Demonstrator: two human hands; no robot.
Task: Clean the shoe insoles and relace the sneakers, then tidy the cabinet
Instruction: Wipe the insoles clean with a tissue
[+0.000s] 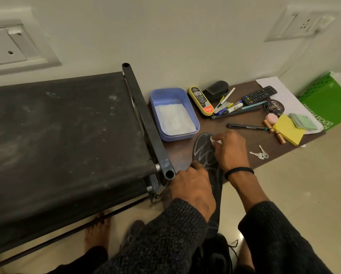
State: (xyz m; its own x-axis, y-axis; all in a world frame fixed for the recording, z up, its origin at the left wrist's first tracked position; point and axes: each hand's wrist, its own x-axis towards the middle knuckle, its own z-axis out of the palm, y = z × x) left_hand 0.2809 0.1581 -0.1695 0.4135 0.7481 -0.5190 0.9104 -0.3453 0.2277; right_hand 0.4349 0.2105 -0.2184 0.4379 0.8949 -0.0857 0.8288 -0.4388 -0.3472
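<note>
A dark insole with pale smears lies on the brown table, its heel end hanging over the front edge. My left hand grips the insole at its middle, by the table's edge. My right hand pinches a small white wipe against the insole's toe end. A dark sneaker sits on the floor below my arms, mostly hidden.
A blue tub with white wipes stands just behind the insole. A black fabric shoe rack fills the left. Shoe polish, pens, a remote, sticky notes and keys lie to the right. A green bag sits far right.
</note>
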